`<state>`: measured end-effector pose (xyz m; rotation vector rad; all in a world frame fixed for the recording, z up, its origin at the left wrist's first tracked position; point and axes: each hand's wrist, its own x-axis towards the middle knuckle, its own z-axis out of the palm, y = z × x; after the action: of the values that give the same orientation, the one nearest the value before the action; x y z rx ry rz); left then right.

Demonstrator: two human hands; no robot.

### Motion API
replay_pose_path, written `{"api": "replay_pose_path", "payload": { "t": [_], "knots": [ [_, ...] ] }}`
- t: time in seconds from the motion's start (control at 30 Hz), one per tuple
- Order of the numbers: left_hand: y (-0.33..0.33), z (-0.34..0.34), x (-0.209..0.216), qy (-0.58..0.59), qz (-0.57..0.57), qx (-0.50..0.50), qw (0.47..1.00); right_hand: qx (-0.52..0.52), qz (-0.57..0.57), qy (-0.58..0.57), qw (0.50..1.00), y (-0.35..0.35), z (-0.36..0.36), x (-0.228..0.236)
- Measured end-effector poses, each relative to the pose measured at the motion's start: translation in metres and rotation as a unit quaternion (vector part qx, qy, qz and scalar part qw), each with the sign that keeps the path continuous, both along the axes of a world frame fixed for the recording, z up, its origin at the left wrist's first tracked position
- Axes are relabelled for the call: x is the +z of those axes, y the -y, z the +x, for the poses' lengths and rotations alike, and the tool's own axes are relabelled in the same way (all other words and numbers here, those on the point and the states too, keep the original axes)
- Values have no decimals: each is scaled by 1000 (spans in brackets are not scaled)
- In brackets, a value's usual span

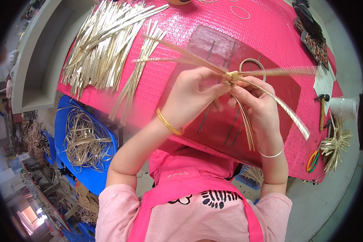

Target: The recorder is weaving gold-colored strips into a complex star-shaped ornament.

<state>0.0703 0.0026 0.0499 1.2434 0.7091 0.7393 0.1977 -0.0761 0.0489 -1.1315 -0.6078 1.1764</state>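
Observation:
Several gold metallic strips (279, 101) cross and fold together at a small woven knot (231, 75) between my two hands. My left hand (197, 90) pinches the knot from the left, thumb against its underside. From the right, my right hand (256, 99) grips the strips just below and beside the knot with thumb and bent fingers. Strip ends fan out to the left, right and downward; some are smeared by motion. Beneath my hands lies a dark red mat (270, 133) with dark lines on it. A roll of tape (252, 60) rests on the mat behind my right hand.
At the far left of the pink table (177, 20) lies a big pile of gold strips (105, 48), with a smaller bundle (139, 64) beside it. A blue bin (63, 129) of strip scraps stands lower left. A hammer (322, 113), scissors (312, 161) and strip bunch (335, 141) lie right.

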Motion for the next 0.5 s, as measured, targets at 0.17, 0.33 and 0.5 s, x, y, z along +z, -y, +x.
{"api": "replay_pose_path", "payload": {
  "t": [0.17, 0.33, 0.5],
  "knots": [
    [-24, -10, 11, -133, -46, -215, 966, 53, -71, -46, 995, 2, 7, -7],
    [-18, -7, -1, -226, 330, -157, 903, 89, -57, 185, 977, -5, 16, -5],
    [-1, -5, -9, -234, 563, -20, 793, 221, -130, 112, 960, -11, 30, -9]
  ]
}}
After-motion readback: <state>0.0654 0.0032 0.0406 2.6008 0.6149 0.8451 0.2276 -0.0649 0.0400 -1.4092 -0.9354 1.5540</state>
